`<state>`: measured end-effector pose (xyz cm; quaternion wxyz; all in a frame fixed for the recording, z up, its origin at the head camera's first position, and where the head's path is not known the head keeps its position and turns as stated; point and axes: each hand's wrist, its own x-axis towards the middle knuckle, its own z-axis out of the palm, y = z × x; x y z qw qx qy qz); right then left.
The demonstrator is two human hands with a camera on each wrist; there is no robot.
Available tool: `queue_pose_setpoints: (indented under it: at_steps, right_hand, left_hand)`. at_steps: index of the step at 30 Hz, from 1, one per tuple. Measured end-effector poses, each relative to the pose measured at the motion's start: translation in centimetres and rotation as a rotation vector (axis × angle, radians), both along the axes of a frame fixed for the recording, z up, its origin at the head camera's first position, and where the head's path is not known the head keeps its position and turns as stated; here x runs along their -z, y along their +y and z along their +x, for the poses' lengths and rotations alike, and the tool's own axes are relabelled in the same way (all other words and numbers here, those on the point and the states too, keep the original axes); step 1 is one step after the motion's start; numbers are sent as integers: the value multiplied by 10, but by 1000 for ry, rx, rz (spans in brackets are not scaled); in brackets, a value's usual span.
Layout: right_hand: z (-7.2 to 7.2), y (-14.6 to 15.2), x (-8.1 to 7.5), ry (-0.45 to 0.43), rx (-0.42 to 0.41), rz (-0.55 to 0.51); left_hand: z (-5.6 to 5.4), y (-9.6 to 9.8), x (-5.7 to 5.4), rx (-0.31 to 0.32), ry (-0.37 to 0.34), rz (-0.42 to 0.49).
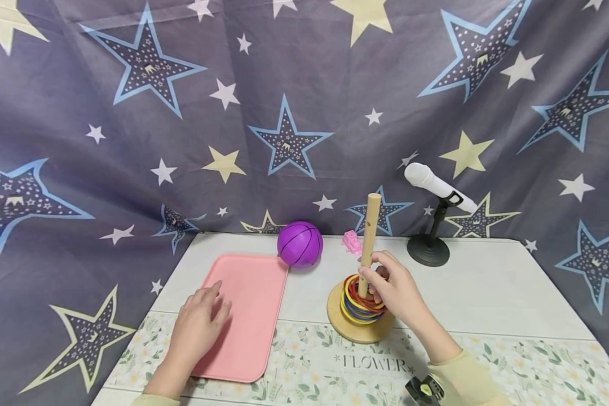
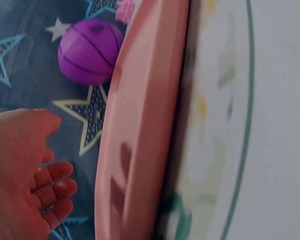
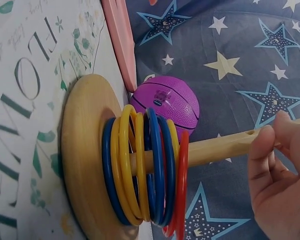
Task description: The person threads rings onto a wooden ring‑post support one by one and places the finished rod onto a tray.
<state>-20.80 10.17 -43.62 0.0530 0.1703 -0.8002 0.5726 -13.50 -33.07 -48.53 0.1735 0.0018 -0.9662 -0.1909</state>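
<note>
A wooden ring-toss stand (image 1: 341, 320) with a round base carries a pile of red, yellow and blue rings (image 3: 157, 170) around its upright peg (image 1: 370, 225). My right hand (image 1: 397, 286) pinches the peg above the rings between thumb and fingers; in the right wrist view the right hand (image 3: 282, 172) is apart from the rings. Over the left side of the pink tray (image 1: 248, 316) hovers my left hand (image 1: 198, 324), fingers loosely bent and holding nothing. The left wrist view shows this left hand (image 2: 25, 175) apart from the tray's raised rim (image 2: 155, 100).
A purple ball (image 1: 300, 244) sits at the tray's far right corner. Behind the peg lies a small pink object (image 1: 352, 241). A white microphone (image 1: 438, 183) on a black stand (image 1: 428, 250) is at the back right. A starry cloth (image 1: 304, 73) hangs behind the table.
</note>
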Motion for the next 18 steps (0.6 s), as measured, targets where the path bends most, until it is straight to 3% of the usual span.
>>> queue_pose_setpoints:
  at_steps: [7, 18]
  right_hand:
    - [0, -6, -1, 21, -3, -10]
    - [6, -22, -16, 18, -37, -29]
  left_hand:
    - [-1, -28, 7, -85, -83, -22]
    - [-2, -54, 17, -132, -203, -33]
